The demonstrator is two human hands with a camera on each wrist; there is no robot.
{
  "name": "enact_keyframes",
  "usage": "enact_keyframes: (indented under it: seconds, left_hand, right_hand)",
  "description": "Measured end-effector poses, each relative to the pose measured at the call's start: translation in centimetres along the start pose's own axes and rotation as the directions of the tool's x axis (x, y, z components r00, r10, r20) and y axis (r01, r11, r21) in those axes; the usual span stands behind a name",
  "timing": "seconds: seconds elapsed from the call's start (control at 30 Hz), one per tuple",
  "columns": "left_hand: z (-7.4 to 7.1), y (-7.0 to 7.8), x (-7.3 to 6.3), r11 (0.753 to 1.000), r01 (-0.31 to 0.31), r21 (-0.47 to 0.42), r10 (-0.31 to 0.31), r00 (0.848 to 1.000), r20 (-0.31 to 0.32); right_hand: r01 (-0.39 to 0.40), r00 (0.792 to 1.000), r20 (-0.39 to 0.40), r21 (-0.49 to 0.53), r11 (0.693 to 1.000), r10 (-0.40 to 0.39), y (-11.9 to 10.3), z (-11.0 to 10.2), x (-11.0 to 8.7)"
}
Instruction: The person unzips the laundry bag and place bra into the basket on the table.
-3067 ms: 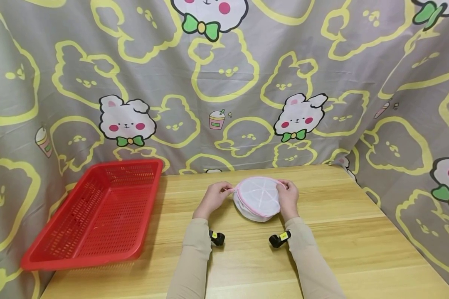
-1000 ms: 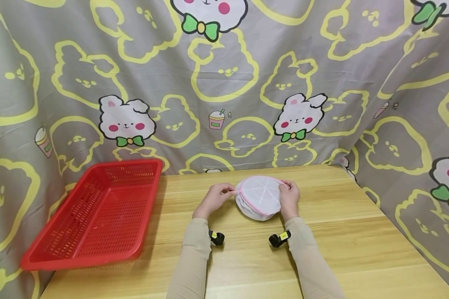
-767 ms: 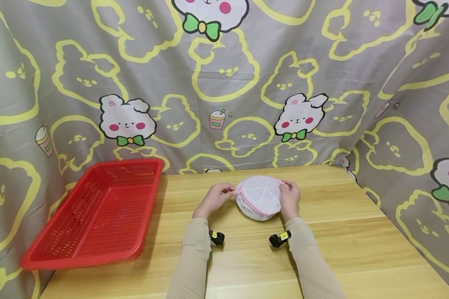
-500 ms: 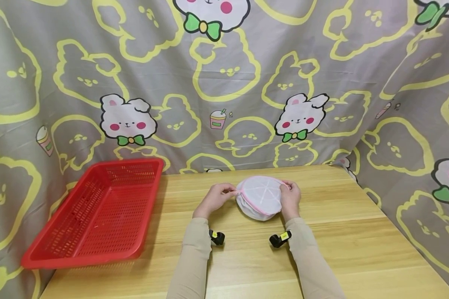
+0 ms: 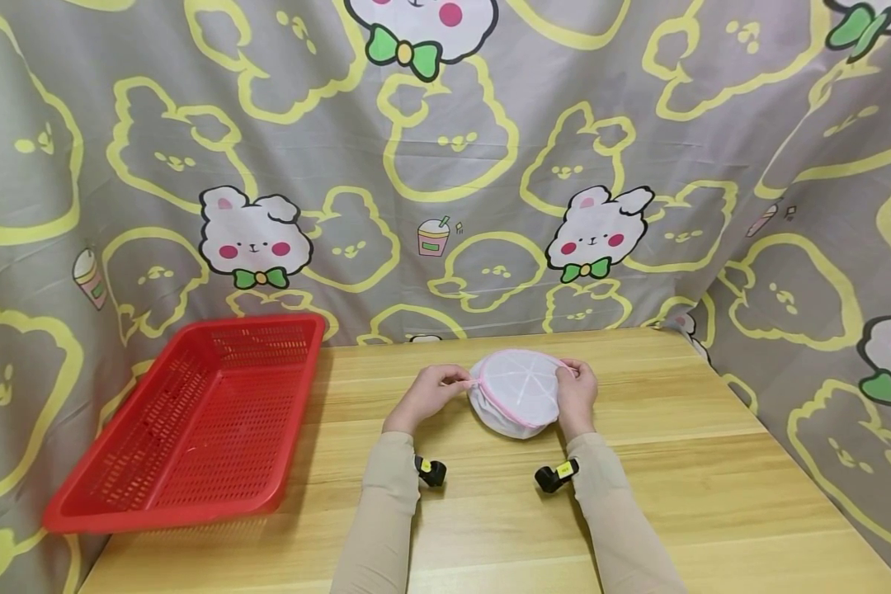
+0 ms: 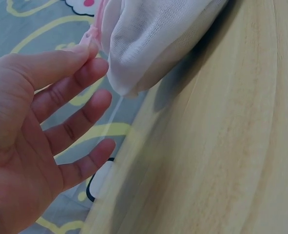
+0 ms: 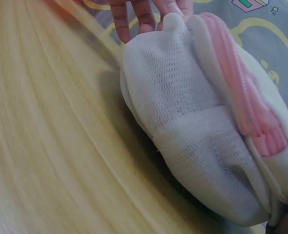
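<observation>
A round white mesh laundry bag (image 5: 520, 392) with a pink zipper (image 7: 241, 92) around its top edge is between my hands, tilted towards me. My left hand (image 5: 425, 398) pinches the pink zipper pull (image 6: 88, 38) between thumb and index finger at the bag's left side; its other fingers are spread apart. My right hand (image 5: 577, 394) grips the bag's right edge, thumb on the top face and fingers behind it. In the right wrist view only a sliver of that hand shows in the lower right corner. The bag's inside is hidden.
A red perforated plastic basket (image 5: 285, 437) stands on the left of the wooden table (image 5: 683, 495). A grey curtain (image 5: 475, 165) with rabbit and bear prints hangs behind and at both sides. A small black camera is strapped at each wrist.
Compared with 3.1 s ago, my left fingers and the bag are slightly further right, and the pink strip between them is shorter. Over the last second hardly anything has moved.
</observation>
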State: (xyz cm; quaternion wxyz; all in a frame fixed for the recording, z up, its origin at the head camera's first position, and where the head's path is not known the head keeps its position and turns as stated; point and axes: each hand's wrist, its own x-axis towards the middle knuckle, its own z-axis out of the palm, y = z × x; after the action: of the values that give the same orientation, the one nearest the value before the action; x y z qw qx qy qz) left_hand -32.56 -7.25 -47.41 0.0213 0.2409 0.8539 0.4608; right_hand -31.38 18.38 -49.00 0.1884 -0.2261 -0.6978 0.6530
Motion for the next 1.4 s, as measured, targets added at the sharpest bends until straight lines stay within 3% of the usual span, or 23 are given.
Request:
enact_keyframes:
  seconds: [0.53,0.93,1.4]
  left_hand:
    - [0.00,-0.10,0.13,0.999,0.031,0.031,-0.030,0.998,-0.047]
    - [-0.37,-0.43,-0.19,0.998,0.041,0.055,-0.037,0.997,-0.074]
    - [-0.32,-0.42,-0.25,0.994,0.095,0.048,-0.090,0.992,-0.092]
  right_hand:
    - [-0.050,0.996,0.071,0.055,0.997,0.046,-0.17,0.12,0.37]
    - [-0.038,0.996,0.089,0.069,0.997,0.032,-0.37,0.14,0.26]
    - [-0.051,0.994,0.096,0.081,0.995,0.044,-0.37,-0.04,0.37]
